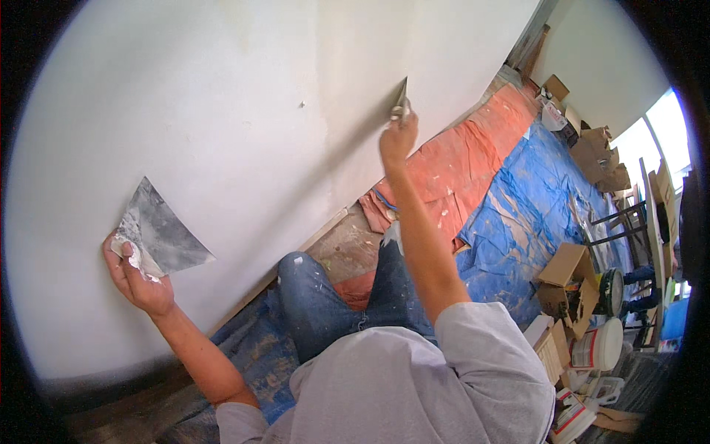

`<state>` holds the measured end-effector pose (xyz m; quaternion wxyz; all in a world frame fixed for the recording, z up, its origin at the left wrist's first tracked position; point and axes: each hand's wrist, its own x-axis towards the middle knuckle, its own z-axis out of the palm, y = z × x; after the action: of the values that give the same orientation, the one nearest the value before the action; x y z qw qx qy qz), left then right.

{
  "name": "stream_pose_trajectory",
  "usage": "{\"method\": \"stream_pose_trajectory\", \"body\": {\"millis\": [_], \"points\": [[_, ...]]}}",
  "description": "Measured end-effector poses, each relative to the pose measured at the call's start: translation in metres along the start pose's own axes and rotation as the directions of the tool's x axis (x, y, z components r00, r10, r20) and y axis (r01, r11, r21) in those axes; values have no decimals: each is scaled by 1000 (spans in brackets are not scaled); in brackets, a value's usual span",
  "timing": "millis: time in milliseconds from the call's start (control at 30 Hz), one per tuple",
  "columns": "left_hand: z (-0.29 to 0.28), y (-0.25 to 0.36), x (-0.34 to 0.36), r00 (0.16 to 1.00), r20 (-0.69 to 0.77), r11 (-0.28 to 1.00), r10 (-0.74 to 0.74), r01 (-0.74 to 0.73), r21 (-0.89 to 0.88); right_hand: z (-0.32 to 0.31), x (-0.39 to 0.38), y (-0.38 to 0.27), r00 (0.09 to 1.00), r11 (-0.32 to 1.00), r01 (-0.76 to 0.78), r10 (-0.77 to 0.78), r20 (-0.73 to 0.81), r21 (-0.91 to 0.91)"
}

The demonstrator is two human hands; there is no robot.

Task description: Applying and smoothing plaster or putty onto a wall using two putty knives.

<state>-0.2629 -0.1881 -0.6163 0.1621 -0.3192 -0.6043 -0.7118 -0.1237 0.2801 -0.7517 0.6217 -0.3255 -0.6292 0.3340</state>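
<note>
My left hand (140, 280) grips a wide putty knife (166, 229) by its handle end. Its grey metal blade is smeared, and white compound clings around the handle and my thumb. Further right, my outstretched right hand (399, 139) is closed on a second putty knife (403, 96), whose blade is seen nearly edge-on against the white wall (244, 89). Whether the whole blade edge touches the wall I cannot tell. A small white bump (302, 104) stands out on the wall between the two hands. A faint yellowish band runs down the wall left of the right-hand knife.
Orange sheeting (473, 148) lies along the wall's foot, beside a wrinkled blue tarp (518, 214). At right are an open cardboard box (566, 274), a white bucket (600, 346), a jug (606, 388) and torn cardboard (599, 159). My paint-spotted knees are close to the wall.
</note>
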Motion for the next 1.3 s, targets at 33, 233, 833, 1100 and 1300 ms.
{"method": "stream_pose_trajectory", "body": {"millis": [33,233,833,1100,1300], "points": [[-1,0,-1,1000,0,1000,0,0,3,15,-16,-12,1000,991,-7,7,1,-131],[8,11,-4,994,-96,998,-55,53,-29,12,-164,-69,957,921,276,-236,171,-276],[8,11,-3,996,-25,989,-84,81,-126,26,-101,-88,959,932,275,-249,133,-238],[2,11,-2,997,-29,991,-70,66,-114,-32,-120,-20,975,967,181,-151,163,-182],[1,7,-3,994,-24,978,-107,100,-181,1,-31,18,988,989,-134,138,66,-57]]}}
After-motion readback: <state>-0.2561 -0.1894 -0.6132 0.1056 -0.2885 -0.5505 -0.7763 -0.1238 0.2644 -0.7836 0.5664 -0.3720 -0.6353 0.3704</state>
